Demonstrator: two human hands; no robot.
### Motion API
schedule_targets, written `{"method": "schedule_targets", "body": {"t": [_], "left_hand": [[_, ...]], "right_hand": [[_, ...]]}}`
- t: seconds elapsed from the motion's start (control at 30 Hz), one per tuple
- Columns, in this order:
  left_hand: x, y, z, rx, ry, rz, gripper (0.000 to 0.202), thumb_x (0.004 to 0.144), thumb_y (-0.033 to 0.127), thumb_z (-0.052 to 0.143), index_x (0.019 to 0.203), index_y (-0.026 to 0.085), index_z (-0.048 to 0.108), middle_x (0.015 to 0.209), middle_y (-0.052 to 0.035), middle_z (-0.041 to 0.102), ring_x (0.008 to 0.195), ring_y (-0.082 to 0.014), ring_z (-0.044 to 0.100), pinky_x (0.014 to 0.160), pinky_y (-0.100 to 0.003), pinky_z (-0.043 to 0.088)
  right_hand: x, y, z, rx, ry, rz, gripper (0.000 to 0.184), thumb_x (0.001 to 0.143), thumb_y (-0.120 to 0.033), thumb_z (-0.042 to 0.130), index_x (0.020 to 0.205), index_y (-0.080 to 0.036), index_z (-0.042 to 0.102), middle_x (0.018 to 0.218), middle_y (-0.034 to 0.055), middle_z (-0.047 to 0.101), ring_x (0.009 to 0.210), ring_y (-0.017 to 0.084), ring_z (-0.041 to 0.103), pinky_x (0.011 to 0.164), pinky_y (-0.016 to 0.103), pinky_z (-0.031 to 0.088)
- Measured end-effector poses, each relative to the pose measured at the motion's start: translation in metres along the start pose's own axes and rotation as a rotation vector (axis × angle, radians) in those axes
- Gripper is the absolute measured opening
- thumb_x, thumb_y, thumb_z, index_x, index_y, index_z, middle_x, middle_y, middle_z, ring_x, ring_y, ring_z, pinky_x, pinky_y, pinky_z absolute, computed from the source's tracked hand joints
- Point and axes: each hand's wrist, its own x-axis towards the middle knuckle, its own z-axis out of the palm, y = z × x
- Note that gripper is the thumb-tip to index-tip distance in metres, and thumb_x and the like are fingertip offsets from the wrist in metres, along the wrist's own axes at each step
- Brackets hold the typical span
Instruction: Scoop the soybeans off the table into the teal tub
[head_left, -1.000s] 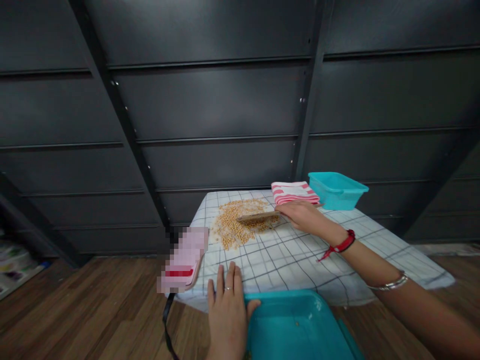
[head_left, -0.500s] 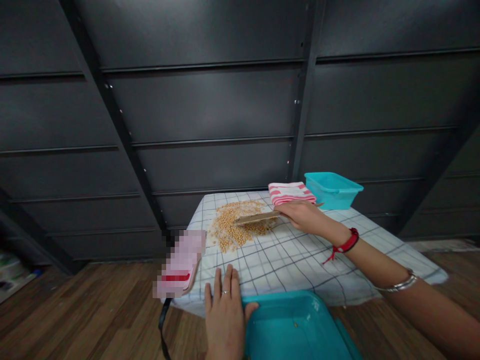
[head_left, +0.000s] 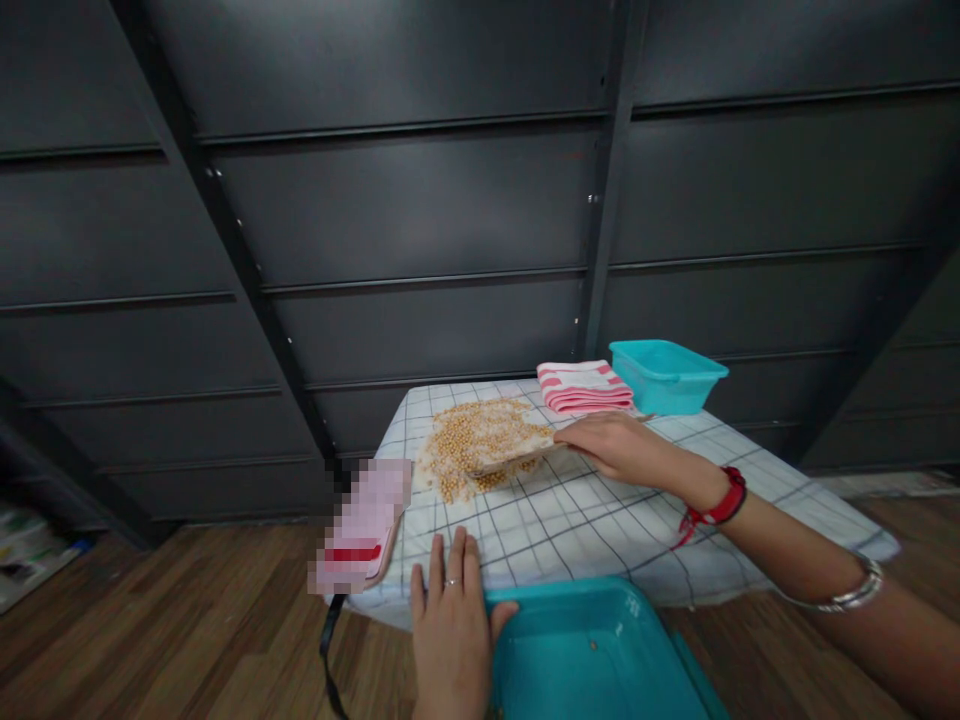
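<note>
My right hand (head_left: 619, 445) is closed round a flat, light-brown wooden spatula (head_left: 517, 460). Its thin end pokes out behind my fingers, and its broad end rests low against the near side of a spread pile of yellow soybeans (head_left: 469, 430). Paler, whitish grains are mixed among the beans. My left hand (head_left: 452, 625) lies flat at the near table edge with its fingers stretched out. Its thumb rests over the rim of a teal plastic tray (head_left: 555, 592), which has a small speck or bean inside.
A checked white cloth (head_left: 600, 530) covers the table. At the back right are a folded pink-and-white towel (head_left: 585, 387) and a turquoise basket (head_left: 667, 378). A pink phone-like object (head_left: 367, 520), partly blurred out, lies at the left edge with a black strap (head_left: 328, 650). Dark panels (head_left: 420, 220) stand behind.
My right hand has come slightly nearer and to the right, drawing the spatula towards the near side of the beans. The spatula now tilts lower. My left hand stays put.
</note>
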Motion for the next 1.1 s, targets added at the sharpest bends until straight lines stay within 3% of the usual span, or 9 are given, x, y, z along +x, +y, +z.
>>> {"method": "schedule_targets", "body": {"t": [0.27,0.57,0.87,1.1], "left_hand": [[0.004,0.004,-0.009,0.033,-0.028,-0.021,0.052,0.076,0.042,0.053,0.123,0.018,0.051,0.131,-0.012,0.051,0.12,-0.0331,0.045,0.092,-0.053,0.044],[0.004,0.006,-0.01,0.002,-0.038,-0.049,0.05,0.077,0.041,0.051,0.123,0.019,0.051,0.132,-0.0121,0.051,0.122,-0.0327,0.043,0.094,-0.054,0.041],[0.006,0.008,-0.017,0.029,-0.061,-0.047,0.051,0.075,0.039,0.055,0.121,0.017,0.052,0.13,-0.0121,0.053,0.12,-0.0327,0.045,0.092,-0.053,0.043],[0.003,0.004,-0.009,-0.024,-0.044,-0.037,0.052,0.078,0.043,0.049,0.125,0.02,0.049,0.132,-0.0112,0.05,0.123,-0.0319,0.042,0.095,-0.052,0.04]], "right_hand": [[0.003,-0.005,0.003,-0.019,0.027,-0.027,0.037,0.069,0.0,0.047,0.101,-0.016,0.057,0.091,0.0062,0.067,0.081,0.017,0.062,0.07,0.029,0.047],[-0.01,-0.006,-0.007,-0.018,0.004,-0.033,0.038,0.07,-0.001,0.041,0.1,-0.018,0.057,0.088,0.005,0.067,0.08,0.017,0.061,0.071,0.03,0.046],[-0.001,-0.014,0.001,-0.07,0.008,-0.036,0.033,0.07,0.0,0.043,0.093,-0.017,0.057,0.087,0.0055,0.066,0.079,0.017,0.06,0.071,0.031,0.044],[-0.013,-0.014,-0.014,-0.08,0.005,-0.083,0.038,0.068,0.001,0.041,0.097,-0.017,0.056,0.089,0.0068,0.066,0.08,0.018,0.059,0.071,0.032,0.044]]}}
